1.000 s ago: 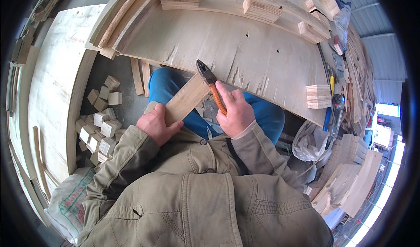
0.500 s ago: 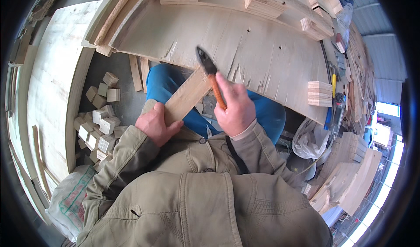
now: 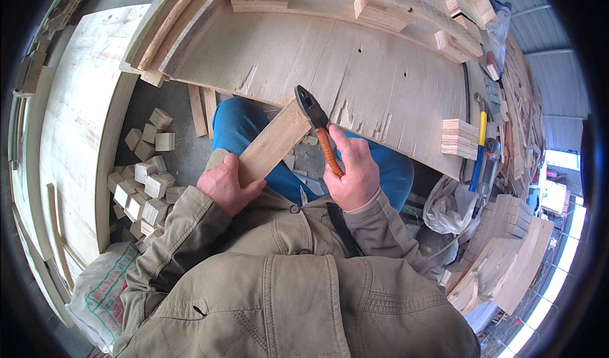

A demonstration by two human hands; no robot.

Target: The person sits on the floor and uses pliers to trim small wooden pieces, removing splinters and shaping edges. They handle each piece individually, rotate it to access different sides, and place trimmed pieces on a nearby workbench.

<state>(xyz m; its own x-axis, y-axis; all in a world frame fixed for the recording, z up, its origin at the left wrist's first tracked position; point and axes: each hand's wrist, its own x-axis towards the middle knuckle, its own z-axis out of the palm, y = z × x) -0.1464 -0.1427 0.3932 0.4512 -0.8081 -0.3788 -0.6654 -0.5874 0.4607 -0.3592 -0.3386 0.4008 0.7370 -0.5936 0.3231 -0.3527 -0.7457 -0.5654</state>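
Observation:
My left hand (image 3: 227,185) grips the near end of a short wooden board (image 3: 273,143), thumb on top, in front of my lap. The board slants up and away to the right, its far end by the edge of the plywood bench (image 3: 304,50). In my right hand (image 3: 356,174) is a pair of pliers (image 3: 312,109) with a dark metal head and orange-wrapped handles. The fingers are closed round the handles. The head points up and left, beside the board's rough far end; whether the jaws touch the wood I cannot tell.
Several wood blocks (image 3: 155,183) lie heaped on the floor at left, beside a large pale panel (image 3: 79,110). A layered block (image 3: 460,138), a yellow-and-blue-handled hammer (image 3: 480,136) and a white plastic bag (image 3: 447,207) are at right. Long strips (image 3: 184,25) line the bench's far left.
The pliers and my right hand have shifted slightly right and nearer to me, and the pliers' head now sits beside the board's end. My left hand and the board hardly differ.

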